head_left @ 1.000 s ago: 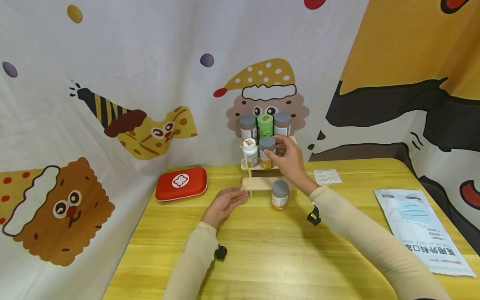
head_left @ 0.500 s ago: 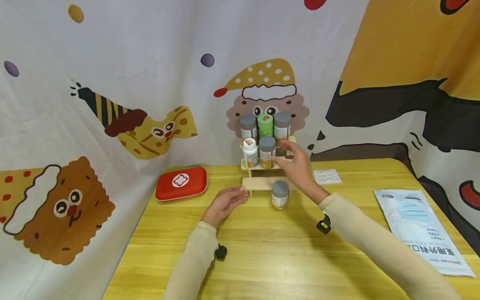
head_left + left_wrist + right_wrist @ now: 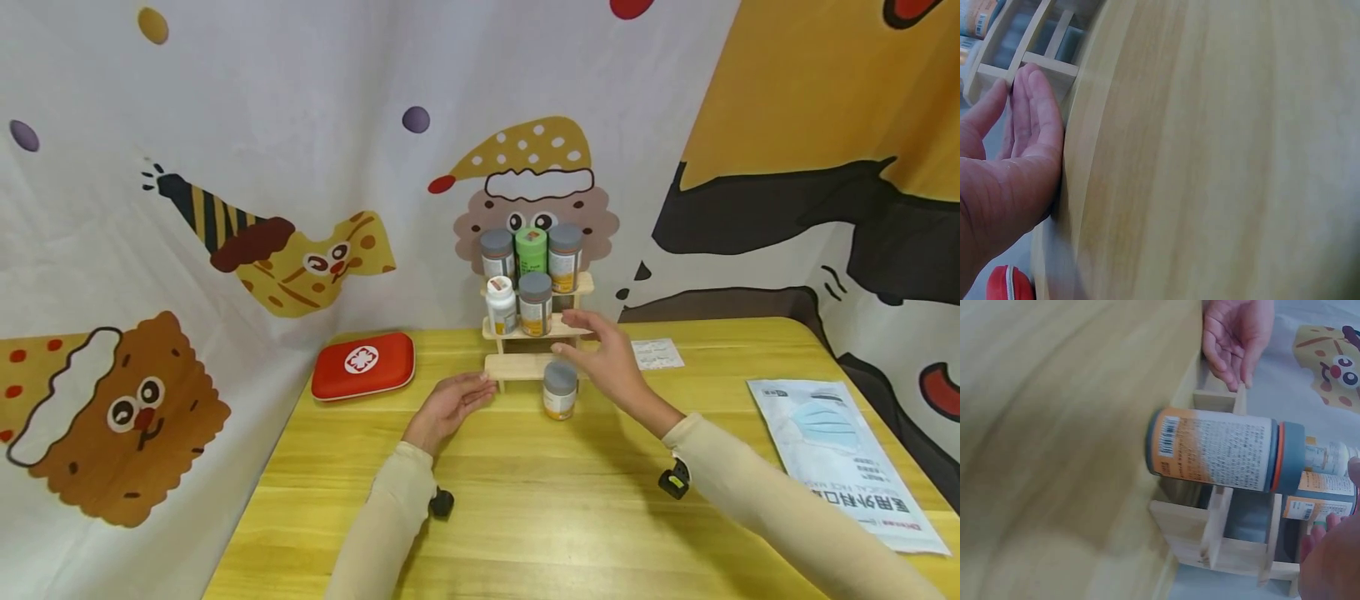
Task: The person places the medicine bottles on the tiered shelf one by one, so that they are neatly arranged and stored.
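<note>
A small three-tier wooden stand [image 3: 517, 367] is at the back of the table. My left hand [image 3: 448, 408] pinches the left end of its lowest step, thumb on one side and fingers on the other. My right hand [image 3: 611, 362] holds nothing; thumb and fingers are spread just behind and right of a grey-lidded pill bottle [image 3: 560, 392] standing on the table before the stand. On the middle step stand a white bottle [image 3: 500, 307] and another grey-lidded bottle [image 3: 536, 305]. A green bottle [image 3: 532, 250] sits between two grey-lidded ones on the top step.
A red first-aid case [image 3: 363, 367] lies at the back left of the table. To the right are a small paper slip [image 3: 656, 353] and a face mask packet [image 3: 847, 462]. A printed curtain [image 3: 337, 125] hangs behind the table.
My right hand has let go of the grey-lidded bottle on the middle step and moved down and right, toward the bottle on the table. My left hand has stayed at the stand.
</note>
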Action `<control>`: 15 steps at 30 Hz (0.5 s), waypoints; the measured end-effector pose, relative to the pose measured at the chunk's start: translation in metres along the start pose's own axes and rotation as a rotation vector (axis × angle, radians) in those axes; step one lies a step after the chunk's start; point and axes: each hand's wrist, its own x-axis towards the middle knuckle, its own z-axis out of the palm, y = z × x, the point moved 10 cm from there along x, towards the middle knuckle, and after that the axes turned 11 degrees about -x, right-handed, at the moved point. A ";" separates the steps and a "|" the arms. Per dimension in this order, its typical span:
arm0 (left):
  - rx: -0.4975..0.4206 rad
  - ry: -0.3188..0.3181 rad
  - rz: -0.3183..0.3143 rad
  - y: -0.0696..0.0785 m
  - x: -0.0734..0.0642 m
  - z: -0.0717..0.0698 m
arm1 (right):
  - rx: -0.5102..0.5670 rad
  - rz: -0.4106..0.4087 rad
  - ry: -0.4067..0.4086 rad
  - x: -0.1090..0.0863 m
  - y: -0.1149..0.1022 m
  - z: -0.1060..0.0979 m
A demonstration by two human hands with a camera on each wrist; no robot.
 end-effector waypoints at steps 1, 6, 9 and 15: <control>0.000 0.000 -0.001 0.000 0.000 0.000 | 0.005 0.002 -0.012 -0.003 0.001 0.001; -0.011 0.010 0.001 -0.001 0.001 -0.001 | 0.018 0.001 -0.072 -0.018 0.008 0.005; -0.011 0.011 0.007 -0.001 0.001 -0.001 | 0.021 -0.005 -0.101 -0.025 0.013 0.009; -0.005 0.011 0.010 -0.001 0.000 -0.001 | 0.017 -0.019 -0.136 -0.036 0.019 0.016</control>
